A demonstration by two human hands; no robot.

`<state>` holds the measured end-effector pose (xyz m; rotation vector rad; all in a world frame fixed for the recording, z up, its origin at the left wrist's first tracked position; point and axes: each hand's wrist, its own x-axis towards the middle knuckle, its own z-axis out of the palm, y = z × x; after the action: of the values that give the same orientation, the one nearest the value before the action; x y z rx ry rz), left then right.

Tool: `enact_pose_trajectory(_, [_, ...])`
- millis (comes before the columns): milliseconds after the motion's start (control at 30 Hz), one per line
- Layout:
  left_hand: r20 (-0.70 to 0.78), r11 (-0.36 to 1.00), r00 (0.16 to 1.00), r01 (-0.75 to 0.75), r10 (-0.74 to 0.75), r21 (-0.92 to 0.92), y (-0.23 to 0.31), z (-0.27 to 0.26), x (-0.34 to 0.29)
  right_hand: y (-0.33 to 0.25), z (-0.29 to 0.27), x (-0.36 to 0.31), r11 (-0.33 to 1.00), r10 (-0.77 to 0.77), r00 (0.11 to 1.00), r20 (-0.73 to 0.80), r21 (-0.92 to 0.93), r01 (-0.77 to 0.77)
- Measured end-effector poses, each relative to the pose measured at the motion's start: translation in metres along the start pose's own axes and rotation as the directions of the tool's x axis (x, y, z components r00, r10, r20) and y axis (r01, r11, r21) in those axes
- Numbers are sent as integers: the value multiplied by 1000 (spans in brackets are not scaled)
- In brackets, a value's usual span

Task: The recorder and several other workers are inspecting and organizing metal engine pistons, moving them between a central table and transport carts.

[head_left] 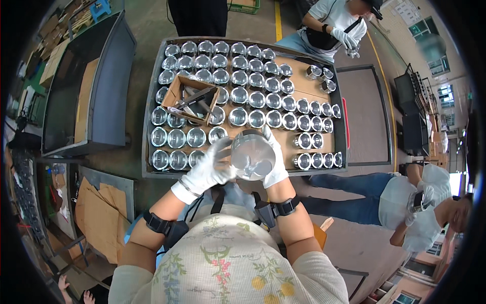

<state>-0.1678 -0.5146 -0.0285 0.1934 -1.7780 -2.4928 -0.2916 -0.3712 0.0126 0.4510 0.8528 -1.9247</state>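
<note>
**Part in hand over the tray's near edge, end face up**

Round metal part sits above the middle of the tray's near edge, raised clear of the rows. Right hand grasps it along its tray-right side. Left hand cups the tray-left side, fingers curled and spaced; can't tell if they press on it.

Why: two-sided hold leaves the end face uncovered, likely to give a clear view of it. Gloves probably protect the finish. Metal parts stand in rows inside the tray, probably to keep them from knocking together. Cardboard box of tools sits on the tray's left half, likely for easy reach.

Orientation: squat cylinder. Axis runs roughly up toward the head, slightly tilted; dark side wall shows at the edge facing the tray's far side. Bright reflective patch on the face lies toward the wearer.
</note>
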Motion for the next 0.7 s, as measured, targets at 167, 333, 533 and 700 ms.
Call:
enact_pose_trajectory(167, [135, 990, 982, 127, -135, 66, 45, 32, 0, -10, 50, -41, 945, -265, 963, 38, -186, 268])
enact_pose_trajectory(333, [490, 502, 851, -512, 189, 697, 68, 24, 11, -15, 42, -55, 626, -474, 828, 299, -546, 556])
enact_pose_trajectory(533, [319, 754, 935, -319, 154, 574, 85, 21, 5, -14, 49, -60, 567, -514, 745, 426, -483, 667])
enact_pose_trajectory(700, [222, 716, 914, -405, 340, 569, 93, 25, 2, -6, 38, -39, 822, -405, 874, 268, -312, 476])
